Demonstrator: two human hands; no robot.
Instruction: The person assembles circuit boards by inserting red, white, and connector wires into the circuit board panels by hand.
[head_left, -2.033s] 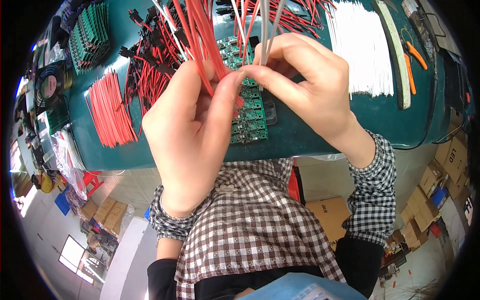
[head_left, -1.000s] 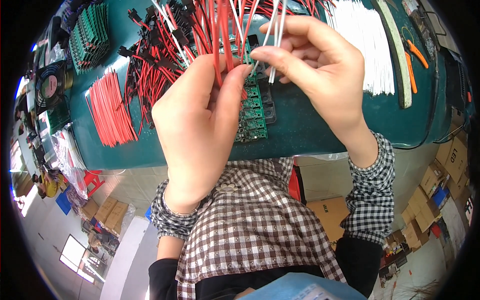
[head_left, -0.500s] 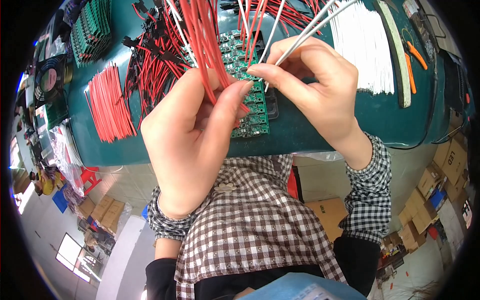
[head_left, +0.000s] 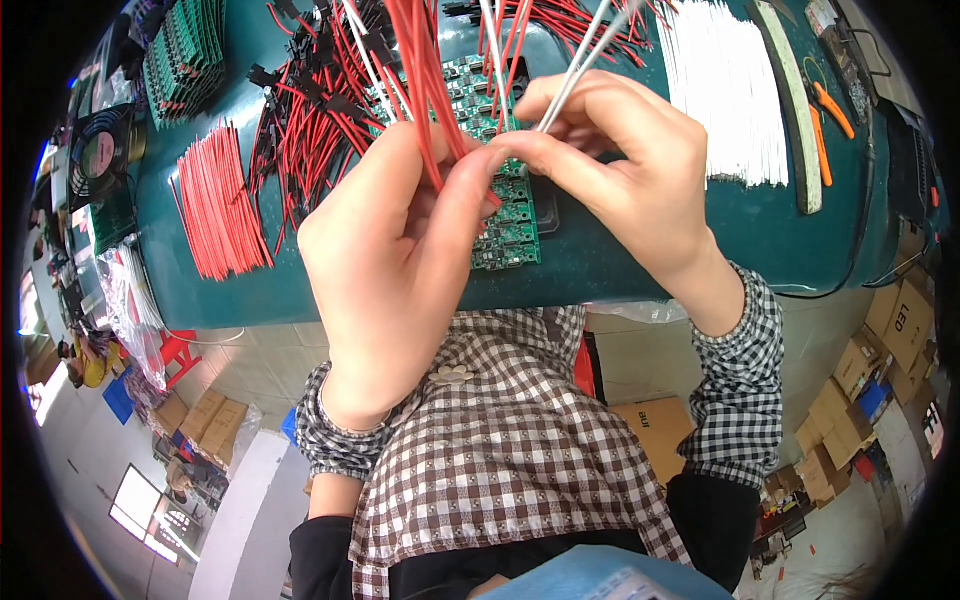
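Red wires point(head_left: 425, 90) stand pinched between thumb and fingers in our left hand point(head_left: 385, 245) while our right hand point(head_left: 630, 165) pinches white wires point(head_left: 583, 50), both bunches above green circuit boards point(head_left: 518, 240) on the teal table point(head_left: 600, 265).

The person wears an apron point(head_left: 520, 450) with brown and white checks, and in many of its squares there are small dark marks. On its front sits a pale ornament point(head_left: 450, 376), formed like a flower. The left cuff point(head_left: 345, 440) and the right cuff point(head_left: 740, 390) have a finer check, black and white, and the cloth is gathered at the wrists. Above them are black sleeves point(head_left: 715, 515). The left hand point(head_left: 380, 250) and the right hand point(head_left: 635, 175) are bare. At the lower edge, a light blue mask point(head_left: 590, 572) is partly seen.
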